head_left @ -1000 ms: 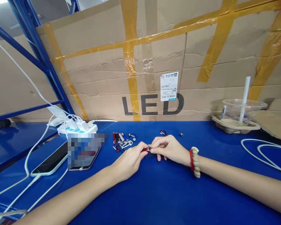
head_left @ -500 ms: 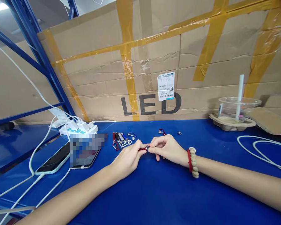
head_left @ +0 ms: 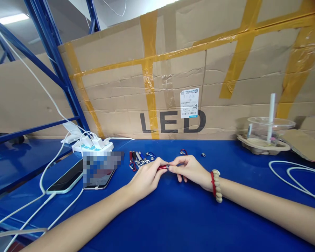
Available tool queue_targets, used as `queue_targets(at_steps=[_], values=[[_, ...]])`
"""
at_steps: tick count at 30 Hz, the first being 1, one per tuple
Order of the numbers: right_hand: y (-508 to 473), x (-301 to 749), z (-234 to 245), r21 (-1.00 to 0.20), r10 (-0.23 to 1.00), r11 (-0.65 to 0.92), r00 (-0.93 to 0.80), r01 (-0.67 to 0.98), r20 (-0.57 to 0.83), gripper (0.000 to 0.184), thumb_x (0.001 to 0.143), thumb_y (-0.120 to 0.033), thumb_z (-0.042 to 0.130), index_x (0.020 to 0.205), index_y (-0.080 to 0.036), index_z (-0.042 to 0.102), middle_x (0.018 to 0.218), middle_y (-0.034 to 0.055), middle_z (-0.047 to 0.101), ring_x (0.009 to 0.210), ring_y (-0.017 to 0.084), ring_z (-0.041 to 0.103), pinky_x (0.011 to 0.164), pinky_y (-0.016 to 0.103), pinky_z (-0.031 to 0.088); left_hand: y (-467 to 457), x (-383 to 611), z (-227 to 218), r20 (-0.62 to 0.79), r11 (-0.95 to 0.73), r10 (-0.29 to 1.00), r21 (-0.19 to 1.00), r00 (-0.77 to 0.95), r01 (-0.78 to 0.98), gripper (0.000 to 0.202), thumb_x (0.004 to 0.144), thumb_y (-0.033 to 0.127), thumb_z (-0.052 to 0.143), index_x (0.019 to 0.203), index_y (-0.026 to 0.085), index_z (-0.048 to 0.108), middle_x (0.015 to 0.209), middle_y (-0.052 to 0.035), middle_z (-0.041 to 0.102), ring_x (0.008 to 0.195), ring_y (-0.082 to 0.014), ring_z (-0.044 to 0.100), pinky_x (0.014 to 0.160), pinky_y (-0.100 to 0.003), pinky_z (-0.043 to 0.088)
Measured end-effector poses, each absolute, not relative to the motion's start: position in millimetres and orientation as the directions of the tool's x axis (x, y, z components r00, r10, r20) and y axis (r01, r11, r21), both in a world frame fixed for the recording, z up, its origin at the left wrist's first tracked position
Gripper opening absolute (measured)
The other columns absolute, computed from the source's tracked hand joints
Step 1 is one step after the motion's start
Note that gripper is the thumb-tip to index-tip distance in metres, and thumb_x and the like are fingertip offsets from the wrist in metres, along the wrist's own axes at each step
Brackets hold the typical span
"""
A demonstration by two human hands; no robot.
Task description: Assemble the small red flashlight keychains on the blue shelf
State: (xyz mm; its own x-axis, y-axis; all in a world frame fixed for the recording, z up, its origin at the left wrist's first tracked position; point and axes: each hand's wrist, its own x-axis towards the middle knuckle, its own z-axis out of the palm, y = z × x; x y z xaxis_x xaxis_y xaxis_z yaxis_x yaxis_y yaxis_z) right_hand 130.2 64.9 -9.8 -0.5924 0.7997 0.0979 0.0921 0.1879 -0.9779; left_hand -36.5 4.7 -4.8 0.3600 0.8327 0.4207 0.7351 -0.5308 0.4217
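On one blue table, two phones lie leftmost. Left hand grips one red tube; right hand pinches its dark end, so it sits between them. Beyond: smaller tubes, too blurred to count; one metal bit. The red tube's long axis runs nearly crosswise, dark end rightward.

Perhaps a workshop or storeroom, blue metal rack, blue worktop, large taped LED carton
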Motion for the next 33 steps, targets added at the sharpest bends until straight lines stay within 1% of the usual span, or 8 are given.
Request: queue_targets(at_steps=[6, 8, 11, 14, 17, 24, 28, 33], values=[[65.0, 131.7, -7.0, -0.985, 0.787, 0.160, -0.611, 0.068, 0.085, 0.038, 0.057, -0.047, 0.070, 0.065, -0.012, 0.057, 0.059, -0.0013, 0.058, 0.039, 0.003, 0.047, 0.032, 0.014, 0.031, 5.8, -35.0, -2.6, 0.405, -0.517, 0.842, 0.425, 0.355, 0.743, 0.022, 0.089, 0.027, 0.034, 0.106, 0.019, 0.047, 0.099, -0.0047, 0.060, 0.090, -0.0157, 0.057, 0.079, -0.027, 0.043], [65.7, 132.5, -6.6, -0.986, 0.785, 0.155, -0.614, 0.065, 0.083, 0.037, 0.055, -0.045, 0.072, 0.065, -0.012, 0.058, 0.059, -0.0018, 0.057, 0.039, 0.003, 0.047, 0.033, 0.013, 0.032, 5.9, -34.7, -2.2, 0.418, -0.541, 0.827, 0.414, 0.375, 0.732, 0.024, 0.089, 0.027, 0.033, 0.109, 0.020, 0.046, 0.102, -0.0045, 0.059, 0.092, -0.0154, 0.056, 0.081, -0.027, 0.043], [67.1, 133.4, -5.8, -0.984, 0.780, 0.157, -0.621, 0.082, 0.072, 0.036, 0.056, -0.045, 0.071, 0.065, -0.012, 0.059, 0.051, -0.0034, 0.053, 0.039, 0.003, 0.043, 0.034, 0.013, 0.031, 6.6, -34.7, -2.7, 0.462, -0.604, 0.781, 0.387, 0.420, 0.697, 0.025, 0.090, 0.025, 0.033, 0.112, 0.022, 0.046, 0.107, -0.0030, 0.058, 0.097, -0.0139, 0.054, 0.084, -0.026, 0.041], [67.7, 133.3, -5.3, -0.983, 0.768, 0.159, -0.638, 0.097, 0.061, 0.037, 0.056, -0.047, 0.071, 0.062, -0.012, 0.058, 0.049, -0.0039, 0.051, 0.039, 0.002, 0.041, 0.035, 0.013, 0.030, 7.9, -35.2, -4.2, 0.491, -0.630, 0.757, 0.372, 0.431, 0.682, 0.024, 0.090, 0.024, 0.033, 0.109, 0.021, 0.048, 0.101, -0.0013, 0.060, 0.091, -0.0118, 0.055, 0.081, -0.022, 0.042], [66.0, 132.0, -5.4, -0.979, 0.768, 0.171, -0.637, 0.108, 0.063, 0.040, 0.057, -0.050, 0.069, 0.061, -0.013, 0.055, 0.051, -0.0036, 0.051, 0.039, 0.002, 0.041, 0.035, 0.014, 0.029, 8.7, -36.1, -5.1, 0.490, -0.610, 0.766, 0.348, 0.417, 0.712, 0.022, 0.090, 0.023, 0.033, 0.105, 0.020, 0.048, 0.096, -0.0012, 0.060, 0.086, -0.0117, 0.056, 0.077, -0.022, 0.042], [62.0, 128.7, -6.5, -0.965, 0.774, 0.216, -0.629, 0.150, 0.075, 0.045, 0.064, -0.058, 0.059, 0.064, -0.013, 0.053, 0.063, -0.0014, 0.052, 0.041, 0.003, 0.044, 0.035, 0.016, 0.027, 5.7, -35.7, -1.5, 0.516, -0.565, 0.768, 0.268, 0.380, 0.780, 0.023, 0.090, 0.024, 0.031, 0.104, 0.018, 0.048, 0.097, -0.0033, 0.061, 0.088, -0.0136, 0.056, 0.078, -0.023, 0.041], [64.4, 128.2, -8.2, -0.964, 0.766, 0.218, -0.639, 0.152, 0.073, 0.047, 0.066, -0.059, 0.057, 0.065, -0.013, 0.053, 0.063, -0.0011, 0.051, 0.040, 0.002, 0.043, 0.035, 0.015, 0.027, 3.5, -33.8, -0.5, 0.486, -0.539, 0.793, 0.280, 0.367, 0.795, 0.022, 0.090, 0.022, 0.029, 0.102, 0.019, 0.048, 0.093, -0.0019, 0.061, 0.085, -0.0135, 0.057, 0.073, -0.023, 0.041], [63.6, 129.1, -7.3, -0.964, 0.754, 0.216, -0.654, 0.152, 0.066, 0.048, 0.066, -0.060, 0.056, 0.065, -0.013, 0.053, 0.061, -0.0018, 0.050, 0.040, 0.002, 0.041, 0.035, 0.015, 0.026, 2.8, -33.7, -1.1, 0.448, -0.511, 0.823, 0.318, 0.348, 0.799, 0.023, 0.090, 0.021, 0.028, 0.101, 0.020, 0.048, 0.082, -0.0004, 0.060, 0.078, -0.0130, 0.056, 0.066, -0.022, 0.040]])
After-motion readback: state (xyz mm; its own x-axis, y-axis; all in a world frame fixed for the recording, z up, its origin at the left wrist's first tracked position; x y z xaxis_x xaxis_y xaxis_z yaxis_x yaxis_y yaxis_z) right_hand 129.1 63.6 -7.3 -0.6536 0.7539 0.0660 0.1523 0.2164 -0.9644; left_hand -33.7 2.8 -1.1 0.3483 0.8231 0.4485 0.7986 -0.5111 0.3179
